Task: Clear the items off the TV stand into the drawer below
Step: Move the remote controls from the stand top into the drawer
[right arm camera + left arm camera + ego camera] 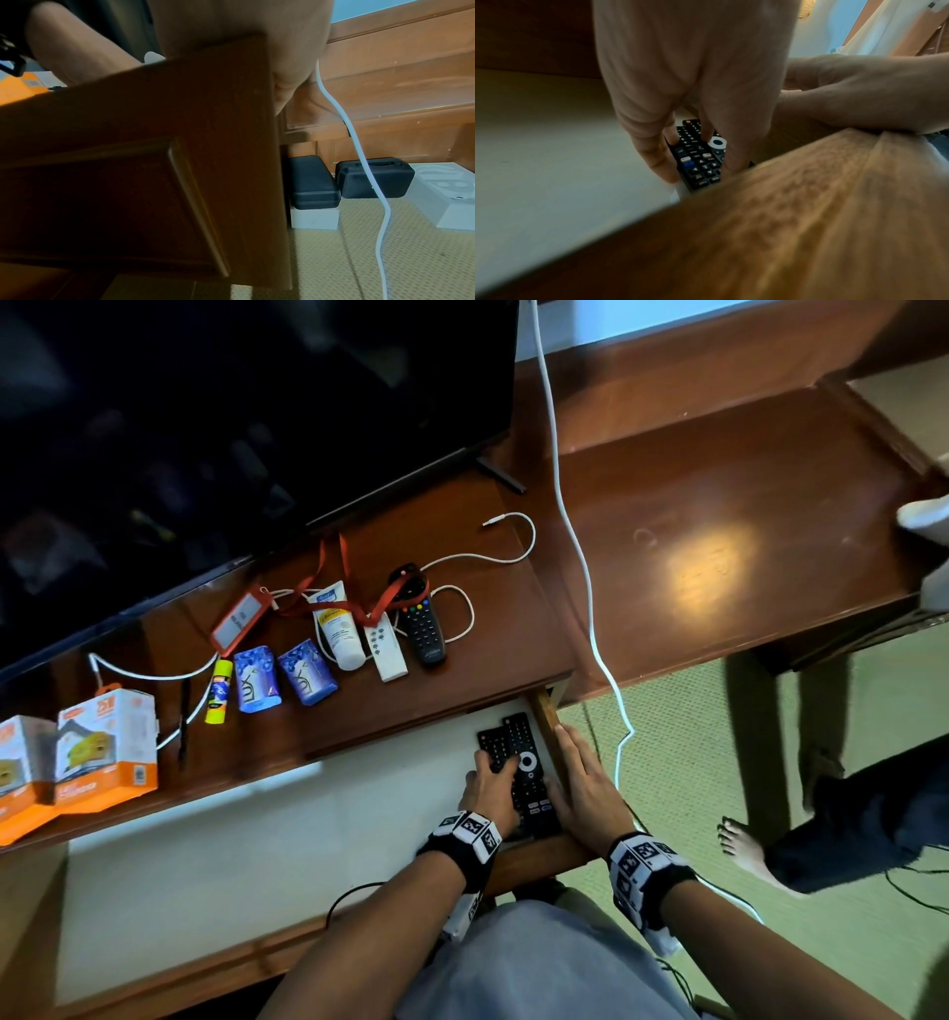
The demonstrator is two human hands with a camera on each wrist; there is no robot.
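Observation:
The drawer (231, 824) under the TV stand (462, 690) stands pulled out, its white bottom bare on the left. Two black remotes lie at its right end. My left hand (488, 778) grips the left remote (698, 160), with fingers on both of its long sides. The other remote (529, 778) has a white ring. My right hand (580, 778) rests flat on the drawer's right wall, fingers straight. On the stand lie a black remote (423, 621), a white remote (385, 649), a cream tube (339, 629), two blue soap packs (257, 677), a glue stick (220, 691) and an orange card holder (239, 621).
A TV (231, 428) fills the back of the stand. Orange boxes (108, 752) and a pen (183, 726) sit at the left. A white cable (590, 608) hangs down to the right of the drawer. Another person's bare foot (744, 845) stands on the green carpet. Black cases (311, 182) lie under the bench.

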